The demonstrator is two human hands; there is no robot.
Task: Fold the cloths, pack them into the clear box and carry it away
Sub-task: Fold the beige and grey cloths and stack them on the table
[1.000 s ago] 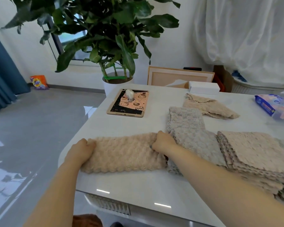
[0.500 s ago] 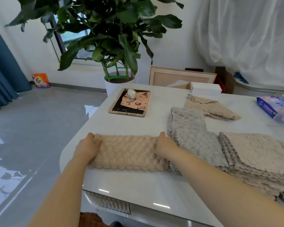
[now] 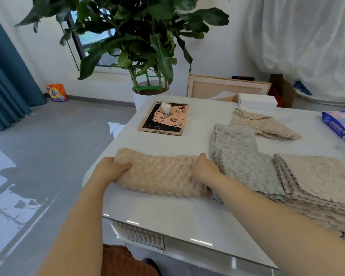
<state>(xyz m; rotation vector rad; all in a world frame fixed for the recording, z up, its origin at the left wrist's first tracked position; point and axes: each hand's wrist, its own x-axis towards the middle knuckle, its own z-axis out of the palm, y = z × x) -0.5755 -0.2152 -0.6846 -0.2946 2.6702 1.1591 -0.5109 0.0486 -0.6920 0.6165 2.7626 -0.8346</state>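
"At the near left corner of the tabletop [image 3: 167,214], what lies there?"

"The beige cloth [image 3: 161,174], folded into a long band and lying flat, its length running from 9 to 3 o'clock."

"How much room is around it?"

"At 6 o'clock a bare strip runs to the tabletop's near edge. At 9 o'clock the cloth's end sits near the rounded corner, with floor beyond. At 3 o'clock its other end meets the grey cloth [image 3: 239,154], and beyond that lies the stack of cloths [image 3: 317,176]. At 12 o'clock there is bare surface between it and the tablet [image 3: 163,120]."

"And the hands?"

"Both forearms reach in from 6 o'clock. The left hand [image 3: 110,170] grips the 9 o'clock end, thumb on top and fingers curled round the end. The right hand [image 3: 204,169] holds the 3 o'clock end, back upward and thumb toward 12; its fingers are hidden at the cloth's end."

"Farther out?"

"A loose cloth [image 3: 265,124] at 1 o'clock, with a white box [image 3: 257,101] beyond it at the far edge."
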